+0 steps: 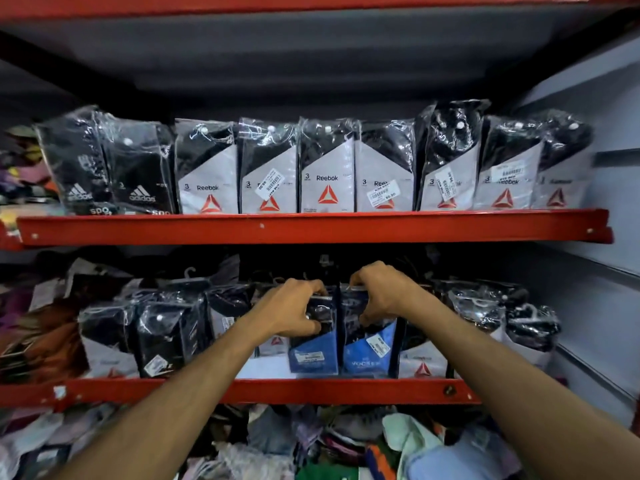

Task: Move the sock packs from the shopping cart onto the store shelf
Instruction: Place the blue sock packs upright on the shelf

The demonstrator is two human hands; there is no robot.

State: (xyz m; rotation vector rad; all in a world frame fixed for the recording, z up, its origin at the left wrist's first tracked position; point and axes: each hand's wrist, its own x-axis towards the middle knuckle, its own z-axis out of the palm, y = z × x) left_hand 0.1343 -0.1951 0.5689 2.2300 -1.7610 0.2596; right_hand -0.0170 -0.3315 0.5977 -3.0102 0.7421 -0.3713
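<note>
Gripping two blue sock packs upright on the lower shelf (277,389), we pinch the left pack (313,344) with our left hand (294,308) and the touching right pack (369,344) with our right hand (381,294).

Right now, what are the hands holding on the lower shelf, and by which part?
Each hand grips the top of a blue sock pack: left hand on the left pack, right hand on the right pack.
</note>
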